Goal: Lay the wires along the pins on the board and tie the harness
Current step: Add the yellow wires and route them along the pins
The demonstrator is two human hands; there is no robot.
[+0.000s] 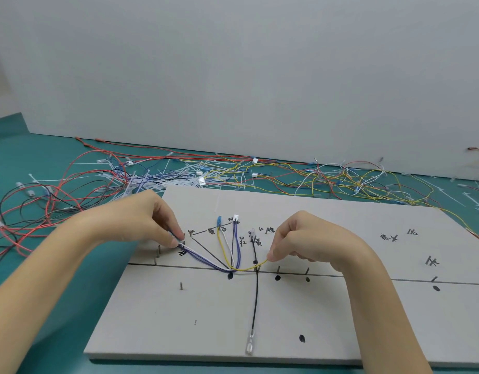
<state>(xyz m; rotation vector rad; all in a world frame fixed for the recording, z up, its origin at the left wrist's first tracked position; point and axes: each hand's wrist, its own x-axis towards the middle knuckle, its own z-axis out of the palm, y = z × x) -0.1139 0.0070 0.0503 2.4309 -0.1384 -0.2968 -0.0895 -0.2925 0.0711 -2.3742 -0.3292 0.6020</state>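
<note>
A grey harness board [327,306] is lying flat on the green counter [57,306], filling the lower centre and right of the frame. Metal pins [278,269] are standing along a black line drawn across the board, with handwritten marks beside them. The left hand [141,220], left of centre, is pinching a bundle of purple and white wires [203,259] in its grip at a pin near the board's left edge. The bundle is running down and right to the middle of the line. The right hand [308,238], right of centre, is pinching one end of a yellow wire [249,268] in its grip. That wire is curving down to the same meeting point, then rising to a blue terminal [219,220]. A black wire [256,298] is running straight down the board's middle to a clear terminal [249,345] near the front edge. Loose wires and white cable ties [157,179] are lying tangled across the counter behind the board, under a pale wall [233,63].
</note>
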